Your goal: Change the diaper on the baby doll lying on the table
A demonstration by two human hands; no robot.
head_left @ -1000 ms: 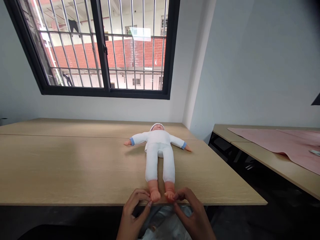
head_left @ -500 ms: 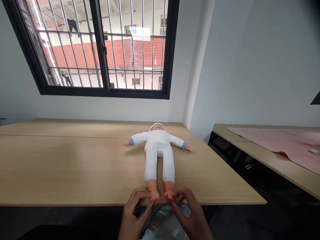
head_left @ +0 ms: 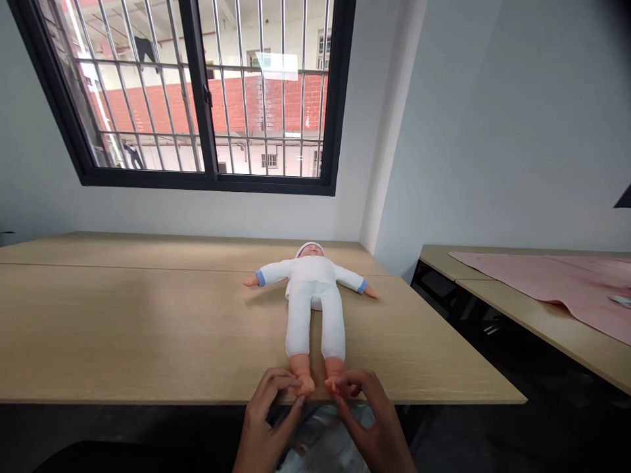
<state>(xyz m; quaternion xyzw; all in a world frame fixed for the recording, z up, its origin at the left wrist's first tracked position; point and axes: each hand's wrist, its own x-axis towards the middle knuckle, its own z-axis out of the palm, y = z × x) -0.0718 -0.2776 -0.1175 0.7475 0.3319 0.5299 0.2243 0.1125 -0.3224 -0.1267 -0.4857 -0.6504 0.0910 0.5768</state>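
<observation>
A baby doll point(head_left: 314, 282) in white clothes with blue cuffs lies on its back on the wooden table point(head_left: 148, 328), arms spread and feet at the front edge. My left hand point(head_left: 271, 410) pinches the doll's left-side foot point(head_left: 304, 383) between thumb and fingers. The other foot point(head_left: 333, 380) is held the same way by my right hand point(head_left: 372, 414). The fingertips partly cover both feet.
Behind the table is a wall with a barred, dark-framed window point(head_left: 211, 177). To the right, across a dark gap, a second table point(head_left: 522, 312) carries a pink cloth point(head_left: 552, 279). A pale wrinkled material point(head_left: 325, 443) shows below the front edge, between my hands.
</observation>
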